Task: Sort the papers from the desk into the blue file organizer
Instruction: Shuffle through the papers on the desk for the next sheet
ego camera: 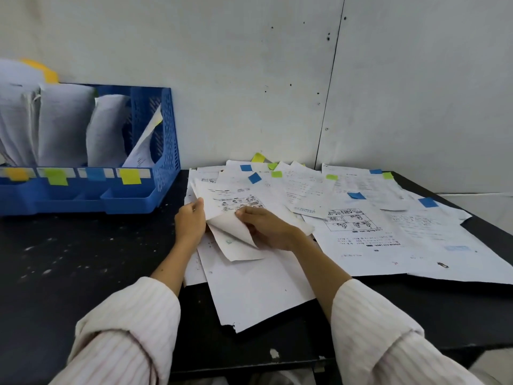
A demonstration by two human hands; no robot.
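A blue file organizer (163, 140) stands at the back left of the black desk (69, 259), its slots holding bundles of paper and its front labelled with orange, green, blue and yellow sticky notes. Several printed sheets (361, 240) with blue and green sticky tags lie spread over the desk's right half. My left hand (190, 222) grips the left edge of a printed sheet (236, 201) with cartoon drawings. My right hand (266, 229) pinches that sheet's lower edge, which curls up and over toward me.
A grey wall with a vertical seam (330, 87) rises directly behind the desk. The desk's front edge (277, 362) runs just past my striped sleeves. A large blank sheet (258, 295) lies beneath my forearms.
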